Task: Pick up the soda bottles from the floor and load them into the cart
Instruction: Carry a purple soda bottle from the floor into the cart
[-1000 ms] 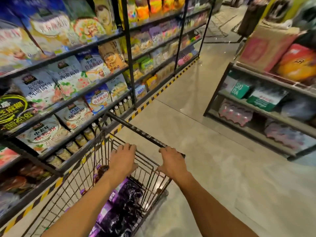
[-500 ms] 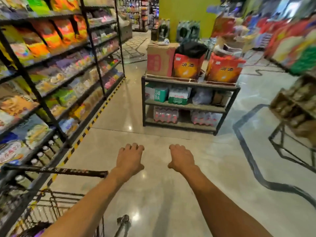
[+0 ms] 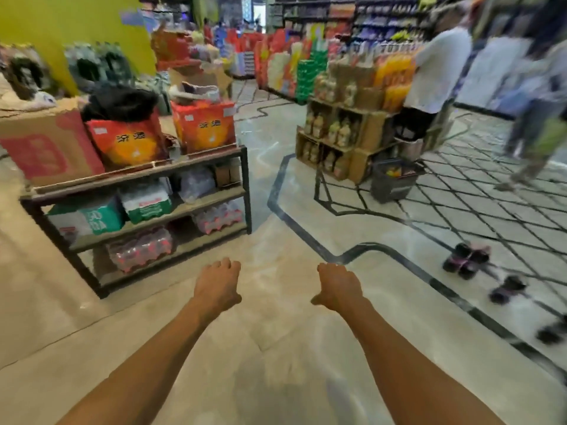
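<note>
Head view, entry: left hand (image 3: 217,285) and right hand (image 3: 337,286) held out empty, fingers loosely curled; soda bottles (image 3: 466,260) lying on floor (image 3: 276,348) well off right; cart not in view; I judge fetching pending, next move a rightward stoop and grasp.

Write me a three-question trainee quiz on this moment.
1. True or false: the left hand holds a bottle.
2. The bottles on the floor lie: A) left of the left hand; B) right of the right hand; C) between the hands.
3. Short answer: is the cart in view?
Key: 1 false; 2 B; 3 no.
</note>
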Available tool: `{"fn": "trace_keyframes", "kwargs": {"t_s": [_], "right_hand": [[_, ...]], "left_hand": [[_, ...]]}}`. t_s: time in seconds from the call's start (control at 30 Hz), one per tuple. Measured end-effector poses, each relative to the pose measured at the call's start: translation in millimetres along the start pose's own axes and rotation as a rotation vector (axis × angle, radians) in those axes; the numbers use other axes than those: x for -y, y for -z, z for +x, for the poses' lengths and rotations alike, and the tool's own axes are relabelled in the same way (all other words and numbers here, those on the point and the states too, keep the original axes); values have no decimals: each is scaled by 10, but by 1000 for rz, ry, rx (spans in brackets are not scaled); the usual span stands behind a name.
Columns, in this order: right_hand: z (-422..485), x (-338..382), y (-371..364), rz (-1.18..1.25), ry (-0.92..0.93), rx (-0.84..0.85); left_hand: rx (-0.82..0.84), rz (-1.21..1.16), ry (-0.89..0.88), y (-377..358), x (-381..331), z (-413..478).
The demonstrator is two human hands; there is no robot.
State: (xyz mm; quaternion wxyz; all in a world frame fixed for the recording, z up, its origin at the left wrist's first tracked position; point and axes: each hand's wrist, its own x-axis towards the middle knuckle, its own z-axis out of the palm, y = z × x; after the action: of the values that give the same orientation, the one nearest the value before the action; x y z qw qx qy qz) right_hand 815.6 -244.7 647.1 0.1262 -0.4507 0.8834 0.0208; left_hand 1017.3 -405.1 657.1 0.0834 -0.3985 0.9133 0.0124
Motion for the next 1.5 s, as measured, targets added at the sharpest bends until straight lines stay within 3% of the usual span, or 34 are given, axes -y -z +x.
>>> {"fn": "trace_keyframes", "kwargs": {"t_s": [0.4, 0.67, 1.03, 1.5], "right_hand": [[-406, -1908, 97, 97, -569, -25], [-645, -3179, 49, 138, -770, -44], [-450, -4628, 47, 190, -872, -14], [853, -5947, 368, 184, -910, 37]], "left_hand": [[-95, 105, -663, 221, -2354, 1296], [-129, 134, -927, 261, -3996, 1598], [-140, 186, -993, 277, -5329, 2125], [-79, 175, -1044, 449, -6722, 3672]]}}
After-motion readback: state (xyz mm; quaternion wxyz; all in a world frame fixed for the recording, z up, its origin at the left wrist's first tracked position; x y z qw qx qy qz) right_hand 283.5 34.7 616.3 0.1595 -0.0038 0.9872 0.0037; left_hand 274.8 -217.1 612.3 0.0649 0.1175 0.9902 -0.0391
